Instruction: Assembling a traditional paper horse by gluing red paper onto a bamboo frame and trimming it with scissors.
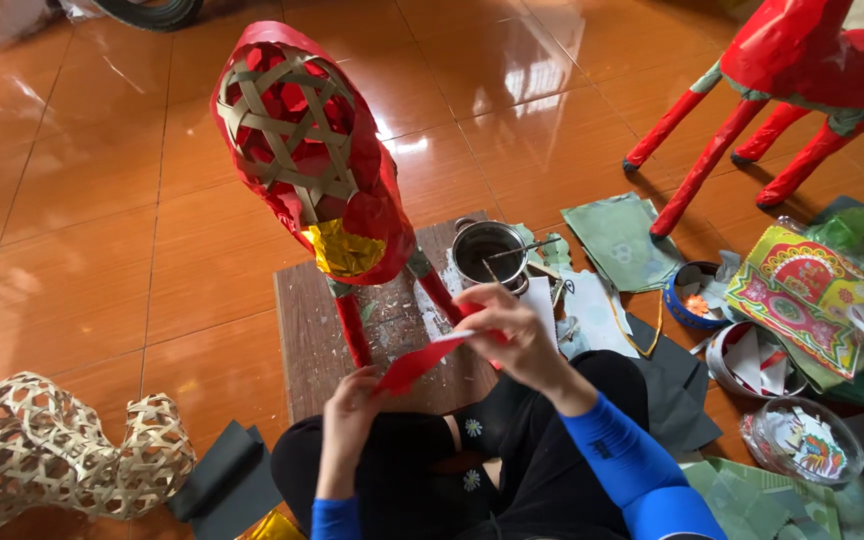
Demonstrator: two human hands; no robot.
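Floor: glossy orange-brown tiles [82,200], strong window glare; person seated on it, knees in black trousers at the lower edge.
Board: brown wooden board [302,350] lying flat on the tiles just ahead of the knees, speckled with paper scraps.
Frame figure: woven bamboo figure [302,150], partly skinned in red paper, lattice bare on top, gold foil patch lower down; stands on the board on red-wrapped legs.
Red strip: red paper strip [414,365] held between both hands, above the near edge of the board and just in front of the knees.
Left hand: left hand [347,405], blue sleeve, fingers closed, pinching the lower end of the strip.
Right hand: right hand [507,335], blue sleeve, fingers curled, gripping the upper end of the strip.
Pot: small metal pot [489,253] at the far right corner of the board, a stick resting in it; contents cannot be made out.
Right side: green paper sheets [620,240], a printed red-green-yellow sheet [802,295], round tins of cuttings [752,360], dark sheets [672,385].
Far right: finished red paper horse [802,70], standing on the tiles, well apart from the hands.
Lower left: bare woven bamboo frame [52,450] lying on the floor.
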